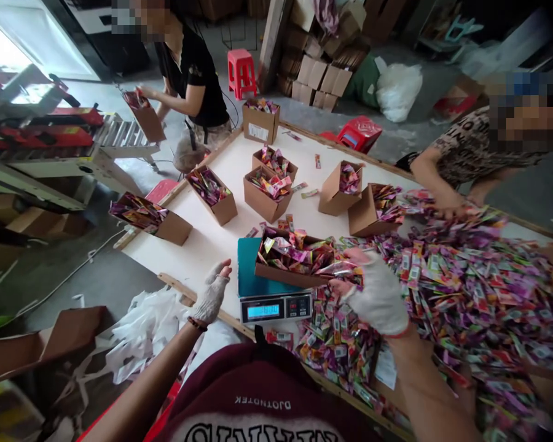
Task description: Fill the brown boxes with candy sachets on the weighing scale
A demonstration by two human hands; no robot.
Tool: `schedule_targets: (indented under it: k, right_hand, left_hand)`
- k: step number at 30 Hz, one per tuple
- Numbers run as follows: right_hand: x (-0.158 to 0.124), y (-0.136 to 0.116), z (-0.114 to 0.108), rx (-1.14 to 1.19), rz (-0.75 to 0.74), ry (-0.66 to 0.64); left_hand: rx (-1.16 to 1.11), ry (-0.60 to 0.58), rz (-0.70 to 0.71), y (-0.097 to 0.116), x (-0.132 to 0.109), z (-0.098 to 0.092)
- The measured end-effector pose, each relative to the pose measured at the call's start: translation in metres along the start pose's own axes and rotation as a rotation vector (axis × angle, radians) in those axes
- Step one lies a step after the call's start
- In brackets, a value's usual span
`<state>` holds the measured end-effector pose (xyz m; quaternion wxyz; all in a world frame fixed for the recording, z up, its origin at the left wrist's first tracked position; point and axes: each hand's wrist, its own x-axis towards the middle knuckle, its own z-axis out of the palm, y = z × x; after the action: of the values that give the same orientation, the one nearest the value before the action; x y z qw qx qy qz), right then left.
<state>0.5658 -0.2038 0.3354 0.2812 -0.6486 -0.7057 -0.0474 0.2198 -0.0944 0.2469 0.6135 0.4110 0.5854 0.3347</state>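
A brown cardboard box (276, 275) full of colourful sachets (295, 252) sits on a teal digital scale (251, 276) at the table's near edge. My right hand (378, 294), in a white fingerless glove, pinches a few sachets at the box's right end. My left hand (212, 294), also gloved, hovers left of the scale with fingers loosely curled and nothing in it. A large heap of loose sachets (465, 288) spreads across the table to the right.
Several more filled boxes (267, 196) stand on the white table (212, 239). One person at the far left holds a box (147, 120) by a roller conveyor (120, 135). Another person's hand (447, 202) rests on the heap. White plastic bags (142, 331) hang at the near left.
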Motion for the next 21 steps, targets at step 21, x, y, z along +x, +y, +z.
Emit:
schedule_targets:
  k: [21]
  right_hand:
    - [0.068,-0.017,0.091,0.131,-0.161,-0.448]
  left_hand:
    - [0.046,0.033,-0.029,-0.033,-0.013,-0.029]
